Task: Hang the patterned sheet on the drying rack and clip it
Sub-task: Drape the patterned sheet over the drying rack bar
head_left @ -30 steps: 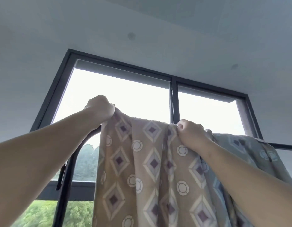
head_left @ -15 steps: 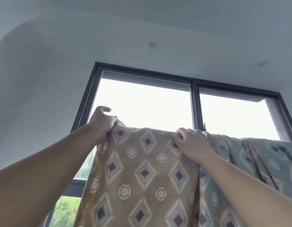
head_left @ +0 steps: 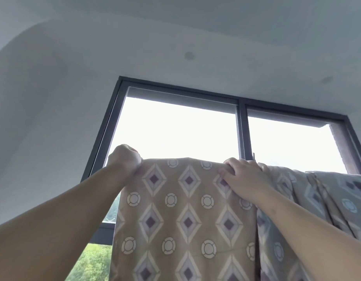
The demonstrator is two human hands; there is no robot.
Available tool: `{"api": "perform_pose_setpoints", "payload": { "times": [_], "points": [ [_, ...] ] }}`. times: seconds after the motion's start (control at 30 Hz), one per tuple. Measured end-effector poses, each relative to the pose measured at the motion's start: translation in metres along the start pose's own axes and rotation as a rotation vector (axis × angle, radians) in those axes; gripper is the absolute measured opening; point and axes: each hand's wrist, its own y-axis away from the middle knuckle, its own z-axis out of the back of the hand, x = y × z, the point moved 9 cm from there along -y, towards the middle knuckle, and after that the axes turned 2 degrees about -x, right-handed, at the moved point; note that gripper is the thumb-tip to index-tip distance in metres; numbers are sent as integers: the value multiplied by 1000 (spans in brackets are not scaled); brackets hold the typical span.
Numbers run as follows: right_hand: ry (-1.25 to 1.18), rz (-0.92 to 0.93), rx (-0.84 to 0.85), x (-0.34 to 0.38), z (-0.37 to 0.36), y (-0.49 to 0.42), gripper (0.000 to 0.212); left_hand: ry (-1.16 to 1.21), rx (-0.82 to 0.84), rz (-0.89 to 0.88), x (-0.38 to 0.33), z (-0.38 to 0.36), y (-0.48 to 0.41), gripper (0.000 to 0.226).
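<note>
We hold the sheet (head_left: pixel 187 220) high in front of the window (head_left: pixel 242 128). The left hand (head_left: pixel 125 162) is clamped on its left corner, and the right hand (head_left: pixel 243 177) grips the top edge further right. A second ago this part hung in folds; now it is pulled flat. The rack is hidden, so we cannot confirm the sheet sits on it. We judge clipping is close.
</note>
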Motion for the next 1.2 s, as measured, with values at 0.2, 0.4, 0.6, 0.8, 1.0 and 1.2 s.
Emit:
{"api": "perform_pose_setpoints", "payload": {
  "times": [0.2, 0.4, 0.6, 0.8, 1.0, 1.2],
  "points": [
    [6, 0, -7, 1, 1, 3, 30, -42, -96, -55, 1, 13, -2, 15],
    [-113, 5, -110, 21, 7, 1, 28, 37, 137, -152, -12, -6, 6, 6],
    [-210, 12, -277, 31, 19, 5, 24, 218, 34, -133, -2, 18, -2, 22],
    [-271, 31, -294, 63, 18, -7, 24, 189, -178, -148, -3, 51, -12, 20],
    [-382, 133, -310, 110, 5, -11, 25, -69, -227, -199, 10, 73, -15, 19],
    [-372, 205, -197, 123, -1, -13, 25, -638, 8, -149, 24, 42, -12, 17]
  ]
}}
